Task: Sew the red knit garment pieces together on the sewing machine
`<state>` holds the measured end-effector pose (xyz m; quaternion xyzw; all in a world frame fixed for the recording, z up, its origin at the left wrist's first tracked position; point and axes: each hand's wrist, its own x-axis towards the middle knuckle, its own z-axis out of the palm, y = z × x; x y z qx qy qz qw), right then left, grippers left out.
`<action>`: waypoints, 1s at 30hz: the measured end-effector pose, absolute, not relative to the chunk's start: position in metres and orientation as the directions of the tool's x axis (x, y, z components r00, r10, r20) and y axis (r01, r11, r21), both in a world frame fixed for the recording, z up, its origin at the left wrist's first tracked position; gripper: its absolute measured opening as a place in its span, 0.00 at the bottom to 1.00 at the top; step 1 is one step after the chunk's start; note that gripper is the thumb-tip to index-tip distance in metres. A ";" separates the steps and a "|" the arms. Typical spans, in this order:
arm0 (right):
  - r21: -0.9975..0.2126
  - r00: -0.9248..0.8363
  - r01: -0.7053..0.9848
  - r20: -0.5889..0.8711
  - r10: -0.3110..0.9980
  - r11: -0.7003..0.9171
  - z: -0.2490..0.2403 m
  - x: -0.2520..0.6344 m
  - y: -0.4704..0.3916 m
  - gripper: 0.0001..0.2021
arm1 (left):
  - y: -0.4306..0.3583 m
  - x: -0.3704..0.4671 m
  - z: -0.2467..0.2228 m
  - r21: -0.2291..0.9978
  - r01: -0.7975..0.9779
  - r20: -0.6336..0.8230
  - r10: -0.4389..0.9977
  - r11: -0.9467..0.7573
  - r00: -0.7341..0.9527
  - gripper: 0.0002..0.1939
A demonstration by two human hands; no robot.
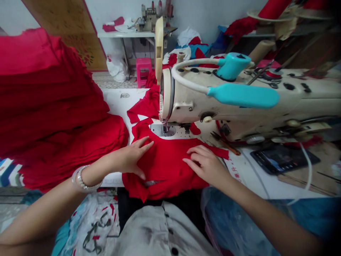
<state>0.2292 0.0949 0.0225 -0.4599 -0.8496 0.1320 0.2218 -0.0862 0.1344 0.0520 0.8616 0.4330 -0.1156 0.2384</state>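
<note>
A red cut fabric piece (165, 160) lies across the front of the sewing machine bed, its lower edge drooping over the table's front. On its left part rests my left hand (134, 156), fingers and thumb spread apart. My right hand (204, 161) lies on the right part with its fingers stretched out and loosely bent. Just beyond the fabric is the metal needle plate (170, 131), below the head of the white sewing machine (186, 96). More red fabric (146, 103) sits behind the needle area.
A tall stack of red fabric (53, 106) stands at the left. To the right lie thread snips (226, 144) and a phone (282, 158). A turquoise lamp (243, 95) is bent over the machine arm. Behind are a pink stool (144, 71) and another machine (150, 17).
</note>
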 end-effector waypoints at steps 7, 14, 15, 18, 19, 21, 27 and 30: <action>-0.110 -0.440 0.875 0.227 0.869 0.472 -0.004 0.199 0.141 0.31 | 0.167 -0.063 0.042 0.241 0.889 -0.384 0.804 -0.389 0.455 0.71; -0.199 -0.582 0.614 0.539 0.608 0.764 0.031 0.192 0.101 0.09 | 0.164 -0.154 0.081 0.582 0.661 0.256 0.879 -0.473 0.403 0.17; -0.218 -0.611 0.558 0.545 0.574 0.801 0.037 0.180 0.098 0.09 | 0.170 -0.169 0.082 0.563 0.685 0.307 0.886 -0.463 0.346 0.18; -0.244 -0.725 0.404 0.503 0.471 0.882 0.049 0.119 0.110 0.11 | 0.196 -0.195 0.074 0.429 0.775 0.261 0.886 -0.463 0.384 0.18; -0.224 -0.763 0.383 0.471 0.444 0.896 0.050 0.093 0.120 0.12 | 0.204 -0.198 0.069 0.387 0.797 0.218 0.886 -0.464 0.409 0.18; -0.150 -0.805 0.429 0.385 0.453 0.891 0.050 0.043 0.143 0.14 | 0.212 -0.199 0.060 0.332 0.831 0.198 0.894 -0.446 0.401 0.14; -0.065 -0.824 0.481 0.307 0.477 0.874 0.047 -0.019 0.163 0.16 | 0.193 -0.203 0.058 0.386 0.843 0.471 0.866 -0.374 0.169 0.08; 0.010 -0.846 0.398 0.390 0.363 0.917 0.045 -0.002 0.146 0.18 | 0.183 -0.205 0.058 0.439 0.799 0.528 0.837 -0.411 0.140 0.07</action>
